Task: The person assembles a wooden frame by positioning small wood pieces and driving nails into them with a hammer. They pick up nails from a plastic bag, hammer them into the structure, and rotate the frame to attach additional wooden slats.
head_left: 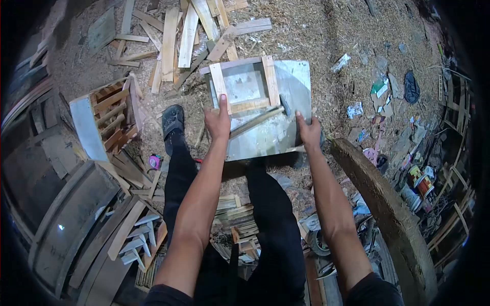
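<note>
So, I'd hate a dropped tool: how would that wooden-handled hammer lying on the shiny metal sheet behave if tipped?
The wooden-handled hammer lies loose on the smooth, shiny metal sheet, so it would probably slide. Its metal head likely makes it end-heavy. The pale wooden frame beside it might block it on one side only.
</note>
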Tool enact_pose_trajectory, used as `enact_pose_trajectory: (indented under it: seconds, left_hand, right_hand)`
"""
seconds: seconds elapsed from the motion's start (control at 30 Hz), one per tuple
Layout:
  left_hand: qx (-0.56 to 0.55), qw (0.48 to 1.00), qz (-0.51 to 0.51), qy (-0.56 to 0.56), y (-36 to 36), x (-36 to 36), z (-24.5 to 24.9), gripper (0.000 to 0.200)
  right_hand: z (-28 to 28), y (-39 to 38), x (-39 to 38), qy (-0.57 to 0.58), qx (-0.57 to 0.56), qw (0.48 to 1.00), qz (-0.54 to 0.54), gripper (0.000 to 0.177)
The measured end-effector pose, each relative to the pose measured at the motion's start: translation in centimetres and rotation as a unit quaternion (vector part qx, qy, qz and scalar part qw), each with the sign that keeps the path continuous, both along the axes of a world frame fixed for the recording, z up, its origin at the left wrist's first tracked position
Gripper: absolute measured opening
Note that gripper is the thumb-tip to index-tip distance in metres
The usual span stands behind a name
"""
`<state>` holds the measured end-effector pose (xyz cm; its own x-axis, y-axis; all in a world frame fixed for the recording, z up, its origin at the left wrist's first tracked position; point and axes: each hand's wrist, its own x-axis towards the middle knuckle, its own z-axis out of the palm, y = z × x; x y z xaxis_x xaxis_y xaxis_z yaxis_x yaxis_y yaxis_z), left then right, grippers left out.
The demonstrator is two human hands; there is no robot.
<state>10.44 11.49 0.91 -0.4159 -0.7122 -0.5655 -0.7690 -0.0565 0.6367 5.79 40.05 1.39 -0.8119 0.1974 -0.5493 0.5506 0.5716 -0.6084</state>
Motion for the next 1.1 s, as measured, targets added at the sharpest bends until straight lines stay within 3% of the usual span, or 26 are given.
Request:
enact_pose_trajectory:
  seconds: [0.1, 0.17, 0.2, 0.23, 0.3, 0.37, 0.43, 0.47, 0.53, 0.57, 0.63, 0.67, 0.8, 0.87, 0.9, 0.93, 0.97, 1.03, 1.07, 1.1]
  left_hand:
    - [-0.016, 1.0, 0.007, 0.019, 0.4, 0.3, 0.6, 0.084]
    - [0.034, 0.999, 0.011, -0.02, 0.1, 0.5, 2.3, 0.088]
    - [0.01, 0.997, -0.022, -0.079, -0.4, 0.8, 2.3, 0.088]
    - [0.009, 0.997, -0.023, -0.076, -0.7, 1.1, 2.3, 0.088]
    - [-0.185, 0.976, -0.116, -0.017, -1.3, 1.2, 2.8, 0.084]
    - [-0.241, 0.956, -0.168, 0.03, -2.4, -0.6, 6.0, 0.079]
    - [-0.292, 0.895, -0.326, 0.083, -4.2, -3.9, 7.8, 0.072]
    - [-0.296, 0.896, -0.321, 0.084, -4.9, -5.4, 8.0, 0.072]
    - [-0.335, 0.821, -0.458, 0.067, -6.6, -8.4, 7.7, 0.059]
    - [-0.339, 0.82, -0.456, 0.066, -7.3, -9.5, 7.7, 0.059]
    - [-0.214, 0.789, -0.575, -0.015, -7.9, -10.8, 7.5, 0.046]
    - [-0.223, 0.765, -0.603, -0.037, -7.9, -10.9, 7.3, 0.037]
    - [-0.294, 0.765, -0.573, -0.027, -7.9, -9.4, 6.5, 0.031]
    - [-0.265, 0.797, -0.539, -0.063, -9.3, -7.8, 8.2, 0.031]
    - [-0.236, 0.821, -0.512, -0.092, -10.4, -7.1, 9.1, 0.031]
    - [-0.223, 0.867, -0.444, -0.043, -11.7, -5.4, 8.8, 0.031]
    - [-0.228, 0.875, -0.425, -0.045, -13.3, -4.1, 9.8, 0.031]
    - [-0.207, 0.937, -0.283, 0.011, -16.2, -1.3, 12.6, 0.025]
    - [-0.213, 0.941, -0.264, 0.008, -17.7, -0.1, 14.1, 0.025]
    - [-0.159, 0.969, -0.189, -0.021, -19.1, 1.1, 16.4, 0.024]
  right_hand:
    - [-0.4, 0.5, -0.1, 0.055, -0.052, 0.997, 0.024, 0.056]
    - [-0.5, 0.3, 0.6, 0.034, -0.042, 0.998, 0.023, 0.056]
    - [0.8, -0.9, 1.2, 0.132, 0.11, 0.984, 0.045, 0.052]
    - [2.3, -2.3, 1.6, 0.225, 0.258, 0.937, 0.063, 0.049]
    - [5.1, -4.5, 1.5, 0.273, 0.278, 0.92, 0.051, 0.044]
    - [5.4, -5.7, 2.2, 0.207, 0.107, 0.967, 0.105, 0.038]
    - [5.0, -8.9, 3.3, -0.019, 0.057, 0.996, 0.068, 0.036]
    - [4.5, -10.1, 3.4, -0.015, 0.055, 0.996, 0.072, 0.036]
    - [2.9, -12.2, 3.6, -0.099, 0.023, 0.992, 0.069, 0.041]
    - [2.2, -12.9, 3.4, -0.096, 0.019, 0.993, 0.071, 0.041]
    - [1.8, -14.3, 3.4, -0.017, 0.119, 0.99, 0.08, 0.044]
    - [1.9, -14.5, 3.3, -0.03, 0.132, 0.988, 0.074, 0.046]
    - [0.0, -12.7, 4.2, -0.013, 0.136, 0.986, 0.09, 0.044]
    - [-1.8, -10.6, 5.3, -0.063, -0.094, 0.992, -0.056, 0.034]
    - [1.1, -11.6, 4.8, -0.007, -0.015, 0.999, -0.036, 0.034]
    - [4.1, -12.4, 4.4, 0.051, 0.063, 0.997, -0.014, 0.033]
    - [5.4, -13.4, 3.7, 0.058, 0.058, 0.997, 0.006, 0.033]
    - [7.8, -15.9, 2.4, 0.032, 0.042, 0.998, -0.027, 0.035]
    - [9.1, -17.7, 1.6, 0.011, -0.03, 0.999, -0.032, 0.034]
    - [10.6, -20.3, 0.9, 0.011, -0.036, 0.999, -0.013, 0.034]
